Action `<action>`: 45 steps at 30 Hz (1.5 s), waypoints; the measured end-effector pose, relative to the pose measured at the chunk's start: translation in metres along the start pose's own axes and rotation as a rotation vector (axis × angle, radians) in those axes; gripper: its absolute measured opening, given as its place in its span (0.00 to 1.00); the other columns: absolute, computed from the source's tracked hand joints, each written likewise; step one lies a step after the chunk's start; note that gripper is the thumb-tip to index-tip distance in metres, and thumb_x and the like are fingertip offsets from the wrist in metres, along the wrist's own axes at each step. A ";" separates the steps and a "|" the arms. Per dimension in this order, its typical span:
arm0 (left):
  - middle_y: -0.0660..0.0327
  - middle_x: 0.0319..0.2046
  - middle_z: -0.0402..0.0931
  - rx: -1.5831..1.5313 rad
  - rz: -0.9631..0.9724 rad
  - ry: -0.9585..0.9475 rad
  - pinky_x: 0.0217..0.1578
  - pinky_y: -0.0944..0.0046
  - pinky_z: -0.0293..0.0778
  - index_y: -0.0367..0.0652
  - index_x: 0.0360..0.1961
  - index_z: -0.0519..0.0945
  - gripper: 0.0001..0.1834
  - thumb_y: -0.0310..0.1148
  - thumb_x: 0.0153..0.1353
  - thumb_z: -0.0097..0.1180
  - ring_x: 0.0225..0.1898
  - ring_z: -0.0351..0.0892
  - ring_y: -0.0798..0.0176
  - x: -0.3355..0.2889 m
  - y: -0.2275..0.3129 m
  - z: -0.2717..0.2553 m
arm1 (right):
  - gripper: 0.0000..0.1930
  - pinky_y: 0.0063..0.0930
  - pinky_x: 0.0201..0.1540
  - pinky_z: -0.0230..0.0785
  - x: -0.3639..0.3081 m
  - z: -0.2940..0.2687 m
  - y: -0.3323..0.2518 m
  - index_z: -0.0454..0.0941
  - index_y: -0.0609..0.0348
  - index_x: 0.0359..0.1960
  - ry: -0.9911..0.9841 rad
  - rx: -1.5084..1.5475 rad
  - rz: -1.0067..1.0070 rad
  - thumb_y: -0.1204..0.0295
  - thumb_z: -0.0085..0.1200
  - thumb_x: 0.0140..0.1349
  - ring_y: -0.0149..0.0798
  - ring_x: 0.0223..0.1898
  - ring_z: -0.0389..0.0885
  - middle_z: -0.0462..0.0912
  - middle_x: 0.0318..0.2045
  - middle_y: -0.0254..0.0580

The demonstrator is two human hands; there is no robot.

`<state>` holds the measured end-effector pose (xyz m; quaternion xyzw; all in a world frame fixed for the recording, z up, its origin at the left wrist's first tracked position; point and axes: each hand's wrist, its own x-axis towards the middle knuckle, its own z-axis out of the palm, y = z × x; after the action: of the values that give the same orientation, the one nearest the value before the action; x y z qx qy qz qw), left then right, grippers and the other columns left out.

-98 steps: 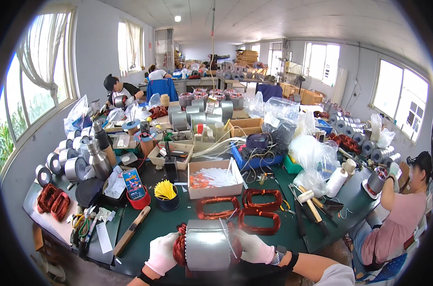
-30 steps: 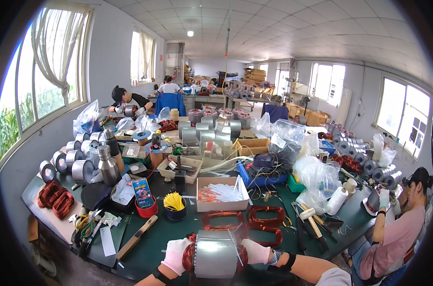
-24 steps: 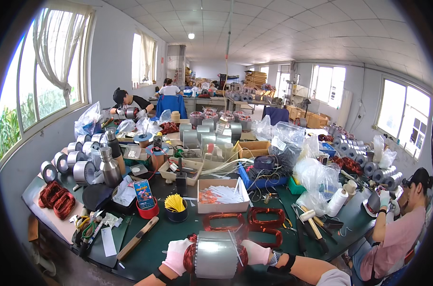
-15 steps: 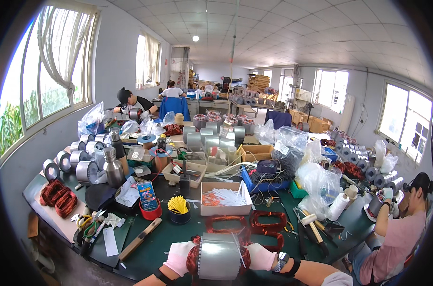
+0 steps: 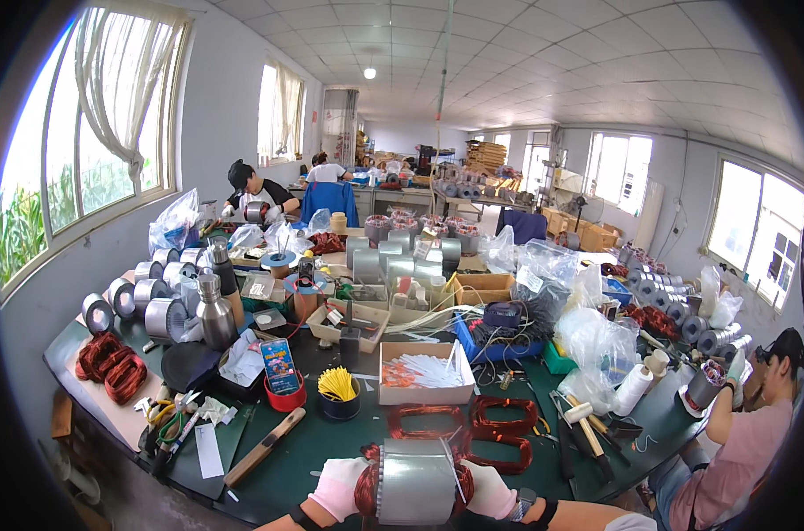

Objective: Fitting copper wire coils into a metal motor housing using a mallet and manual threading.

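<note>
A grey metal motor stator (image 5: pixel 415 482) lies on its side at the front edge of the table, with red-brown copper wire coils bulging from both ends. My left hand (image 5: pixel 338 488), in a pale pink and white glove, grips its left end beside the copper windings. At the opposite end my right hand (image 5: pixel 490 489), gloved the same way, holds the stator; its fingertips are partly hidden behind the windings. A thin pale strip sticks up near the right end. Just beyond the stator lie several loose copper coils (image 5: pixel 501 453) on the green tabletop.
Beyond the coils stands a box of white strips (image 5: pixel 422 394). Left of it are a tin of yellow tubes (image 5: pixel 336 398), a phone (image 5: pixel 281 365) in a red holder and a wooden stick (image 5: pixel 265 449). A mallet (image 5: pixel 586 429) lies right. A co-worker (image 5: pixel 756 425) sits far right.
The whole view has shifted slightly to the right and down. Both hands keep their hold on the stator, which shows little change of its own. The co-worker's raised hand at right has moved slightly.
</note>
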<state>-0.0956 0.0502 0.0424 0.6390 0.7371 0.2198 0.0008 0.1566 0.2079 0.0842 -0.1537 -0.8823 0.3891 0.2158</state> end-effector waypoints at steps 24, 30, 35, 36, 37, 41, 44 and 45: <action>0.52 0.29 0.83 -0.052 -0.022 0.177 0.32 0.52 0.79 0.46 0.29 0.82 0.13 0.44 0.53 0.65 0.34 0.85 0.45 0.004 0.004 0.008 | 0.19 0.40 0.48 0.79 0.032 -0.018 0.065 0.80 0.62 0.54 -0.473 -0.071 -0.243 0.67 0.62 0.64 0.52 0.42 0.87 0.87 0.42 0.51; 0.51 0.31 0.83 -0.172 -0.048 0.195 0.35 0.51 0.79 0.44 0.31 0.82 0.13 0.43 0.53 0.66 0.36 0.85 0.44 0.003 -0.003 0.015 | 0.16 0.38 0.47 0.79 0.030 -0.010 0.061 0.81 0.62 0.51 -0.419 -0.040 -0.216 0.71 0.62 0.63 0.50 0.40 0.88 0.88 0.40 0.50; 0.52 0.31 0.82 -0.190 0.018 0.178 0.35 0.52 0.79 0.45 0.33 0.82 0.13 0.42 0.52 0.66 0.35 0.84 0.43 0.003 -0.005 0.008 | 0.17 0.33 0.50 0.78 0.002 0.003 0.052 0.80 0.66 0.55 -0.181 0.142 -0.003 0.77 0.62 0.64 0.36 0.45 0.86 0.88 0.44 0.45; 0.54 0.30 0.81 -0.173 0.055 0.186 0.34 0.54 0.78 0.47 0.33 0.82 0.13 0.43 0.53 0.65 0.34 0.83 0.44 0.002 -0.006 0.006 | 0.16 0.30 0.49 0.77 -0.002 0.003 0.040 0.80 0.66 0.55 -0.106 0.149 0.004 0.78 0.61 0.66 0.32 0.43 0.85 0.88 0.41 0.42; 0.54 0.30 0.81 -0.174 0.057 0.186 0.34 0.54 0.78 0.47 0.33 0.82 0.13 0.43 0.53 0.65 0.34 0.83 0.44 0.002 -0.007 0.007 | 0.15 0.28 0.47 0.77 -0.004 0.004 0.031 0.80 0.65 0.56 -0.026 0.154 0.010 0.79 0.59 0.67 0.29 0.41 0.83 0.88 0.38 0.40; 0.52 0.31 0.82 -0.248 0.080 0.180 0.36 0.52 0.79 0.45 0.34 0.83 0.14 0.42 0.51 0.67 0.36 0.83 0.43 0.001 -0.006 0.004 | 0.16 0.26 0.46 0.76 -0.007 0.008 0.023 0.80 0.65 0.56 0.038 0.333 0.216 0.78 0.60 0.68 0.25 0.40 0.81 0.87 0.35 0.37; 0.50 0.33 0.83 -0.235 0.062 0.145 0.38 0.50 0.80 0.44 0.34 0.83 0.15 0.42 0.50 0.69 0.37 0.84 0.41 0.001 -0.001 -0.002 | 0.16 0.27 0.45 0.77 -0.004 0.002 0.024 0.80 0.65 0.56 0.086 0.745 0.561 0.79 0.60 0.67 0.25 0.39 0.81 0.87 0.36 0.37; 0.51 0.33 0.83 -0.213 0.074 0.145 0.37 0.50 0.80 0.45 0.34 0.83 0.15 0.43 0.50 0.68 0.37 0.84 0.41 0.002 0.001 -0.003 | 0.16 0.29 0.45 0.78 -0.005 0.001 0.045 0.79 0.66 0.56 0.055 0.514 0.360 0.78 0.59 0.67 0.28 0.38 0.83 0.88 0.38 0.40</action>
<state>-0.0961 0.0512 0.0460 0.6444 0.6836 0.3425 0.0074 0.1656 0.2346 0.0484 -0.2584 -0.7076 0.6269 0.1988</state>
